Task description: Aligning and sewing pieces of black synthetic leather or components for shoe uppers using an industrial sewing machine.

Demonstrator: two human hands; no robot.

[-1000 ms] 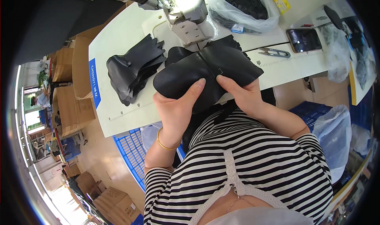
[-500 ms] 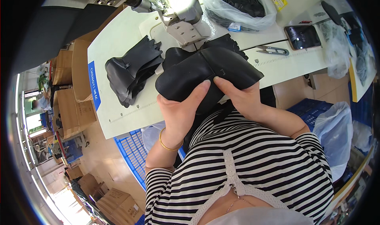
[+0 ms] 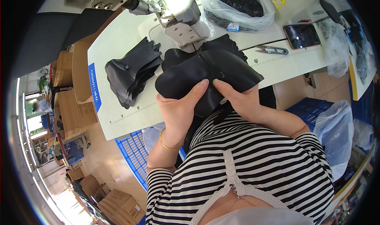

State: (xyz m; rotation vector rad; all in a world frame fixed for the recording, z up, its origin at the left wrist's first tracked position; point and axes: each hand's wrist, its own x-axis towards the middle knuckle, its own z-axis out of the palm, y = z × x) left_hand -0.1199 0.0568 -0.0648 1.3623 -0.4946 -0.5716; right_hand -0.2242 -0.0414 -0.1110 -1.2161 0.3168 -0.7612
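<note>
Both my hands grip a black leather piece with a seam across its middle, held just over the front edge of the white table. My left hand is closed on its left part, thumb on top near the seam. On the other side my right hand is closed the same way, its thumb almost meeting the left one. The fingers beneath the leather are hidden. Behind it lie more black pieces with jagged edges. A stack of similar black leather pieces rests to the left.
A sewing machine head stands beyond the leather. Farther right are a clear bag of black pieces, thread snips and a phone. Blue crates stand below the table; cardboard boxes are on the floor at left.
My thumbs have shifted slightly closer together at the seam, and the leather's lower flap shows a little more. Both hands keep their hold.
</note>
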